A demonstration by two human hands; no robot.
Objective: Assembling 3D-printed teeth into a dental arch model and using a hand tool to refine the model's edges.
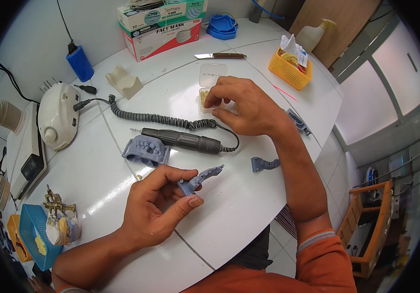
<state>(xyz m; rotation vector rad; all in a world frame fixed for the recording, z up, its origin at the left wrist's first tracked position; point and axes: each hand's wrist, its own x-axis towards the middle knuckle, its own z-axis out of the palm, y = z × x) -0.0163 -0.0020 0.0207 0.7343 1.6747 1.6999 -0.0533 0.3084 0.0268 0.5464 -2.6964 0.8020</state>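
At the far edge of the white table, two flat rectangular cartons are stacked: the upper box [163,12], green and white, rests on the lower box [163,38], red and white with a printed panel on its front face. To the right, crumpled white sachets [292,48] protrude from a yellow perforated basket [288,72].

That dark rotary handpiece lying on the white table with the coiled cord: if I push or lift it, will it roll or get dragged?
The handpiece is a smooth round cylinder lying flat, so a sideways push would probably roll it. Its coiled cord runs to the white control unit, so lifting may meet a springy tug. It looks rigid and probably dense for its size.
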